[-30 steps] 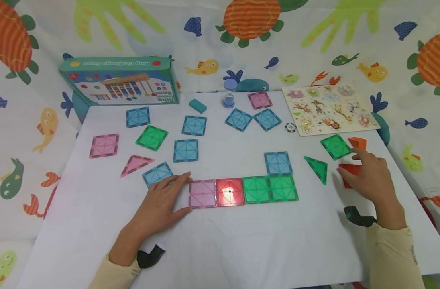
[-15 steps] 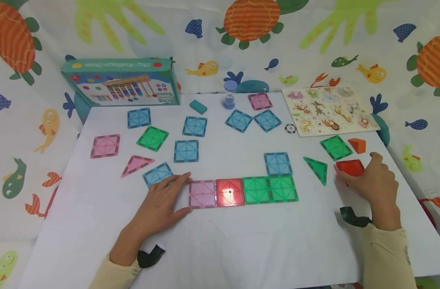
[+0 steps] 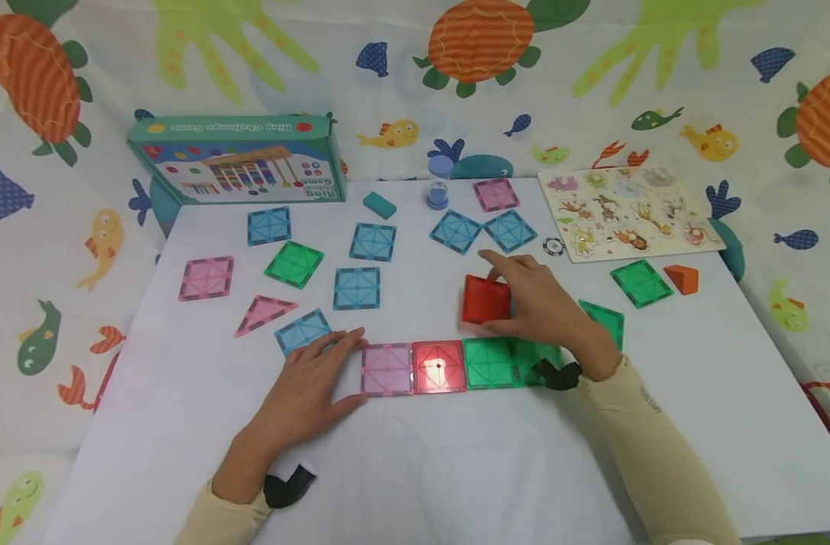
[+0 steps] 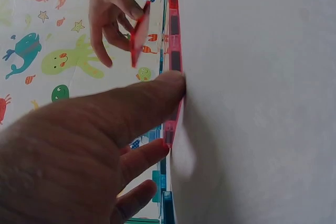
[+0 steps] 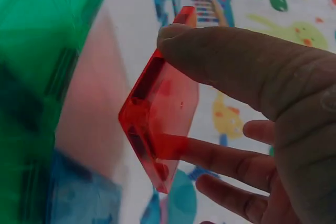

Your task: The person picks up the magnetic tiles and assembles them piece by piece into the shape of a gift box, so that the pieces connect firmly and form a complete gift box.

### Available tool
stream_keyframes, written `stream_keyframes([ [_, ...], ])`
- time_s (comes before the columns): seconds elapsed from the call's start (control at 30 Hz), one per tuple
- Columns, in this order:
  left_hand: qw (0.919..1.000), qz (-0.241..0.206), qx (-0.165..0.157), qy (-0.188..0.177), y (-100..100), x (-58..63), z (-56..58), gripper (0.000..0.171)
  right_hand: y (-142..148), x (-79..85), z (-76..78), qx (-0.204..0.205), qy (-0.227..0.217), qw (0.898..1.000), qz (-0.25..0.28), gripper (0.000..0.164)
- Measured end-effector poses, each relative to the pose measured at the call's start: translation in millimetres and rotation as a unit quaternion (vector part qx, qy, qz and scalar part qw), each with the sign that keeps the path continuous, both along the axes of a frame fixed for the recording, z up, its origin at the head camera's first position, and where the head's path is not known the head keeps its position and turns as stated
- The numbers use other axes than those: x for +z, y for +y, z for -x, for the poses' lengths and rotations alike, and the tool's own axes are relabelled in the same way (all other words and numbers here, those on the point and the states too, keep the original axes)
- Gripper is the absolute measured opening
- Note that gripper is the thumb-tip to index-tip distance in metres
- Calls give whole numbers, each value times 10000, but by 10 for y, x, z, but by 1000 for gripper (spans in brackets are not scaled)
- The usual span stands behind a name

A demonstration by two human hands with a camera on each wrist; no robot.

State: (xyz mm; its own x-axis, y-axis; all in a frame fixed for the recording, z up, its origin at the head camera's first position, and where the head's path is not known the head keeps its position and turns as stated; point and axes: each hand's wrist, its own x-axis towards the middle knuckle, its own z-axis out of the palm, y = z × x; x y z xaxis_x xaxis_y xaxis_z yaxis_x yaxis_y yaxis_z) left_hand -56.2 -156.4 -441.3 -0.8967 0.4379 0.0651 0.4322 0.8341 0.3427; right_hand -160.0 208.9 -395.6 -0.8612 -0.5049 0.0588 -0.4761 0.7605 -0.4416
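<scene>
A red square magnetic tile (image 3: 486, 300) is pinched between the thumb and fingers of my right hand (image 3: 544, 306), raised above the table behind the row. The right wrist view shows the thumb on one edge of this red tile (image 5: 163, 103) and a fingertip behind it. My left hand (image 3: 313, 386) rests at the left end of the row, thumb and fingertips touching the lilac tile (image 3: 387, 369). Beside that tile lie another red tile (image 3: 438, 366) and two green tiles (image 3: 488, 363), edge to edge. My right wrist partly covers the rightmost green one.
Several blue tiles (image 3: 357, 288), pink tiles (image 3: 207, 278) and green tiles (image 3: 294, 264) lie scattered. At the back stand a game box (image 3: 241, 163) and a sand timer (image 3: 438, 185). An animal puzzle board (image 3: 626, 216) and an orange wedge block (image 3: 682, 279) lie right.
My right hand has taken up the red tile from the right side and carried it left to above the row's back edge. My left hand has stayed in place.
</scene>
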Motion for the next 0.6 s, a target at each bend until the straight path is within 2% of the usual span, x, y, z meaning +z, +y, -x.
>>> stream_keyframes([
  [0.1,10000,-26,-17,10,-4,-3,4,96,-131,-76,73,133,-217,9994,-227,103],
  [0.2,10000,-33,-36,16,2,-4,-1,95,-136,-132,84,212,-379,9984,-374,101],
  [0.37,10000,25,20,29,-4,3,-11,96,-62,-153,67,279,-494,9981,-242,93],
  [0.47,10000,8,50,29,-12,7,-11,96,-10,-151,143,-68,-291,9995,-78,87],
  [0.53,10000,-19,38,33,-14,5,-9,96,31,-148,263,-577,-36,9983,-53,87],
  [0.6,10000,-31,24,39,-13,2,-6,95,84,-153,427,-1176,197,9926,-210,88],
])
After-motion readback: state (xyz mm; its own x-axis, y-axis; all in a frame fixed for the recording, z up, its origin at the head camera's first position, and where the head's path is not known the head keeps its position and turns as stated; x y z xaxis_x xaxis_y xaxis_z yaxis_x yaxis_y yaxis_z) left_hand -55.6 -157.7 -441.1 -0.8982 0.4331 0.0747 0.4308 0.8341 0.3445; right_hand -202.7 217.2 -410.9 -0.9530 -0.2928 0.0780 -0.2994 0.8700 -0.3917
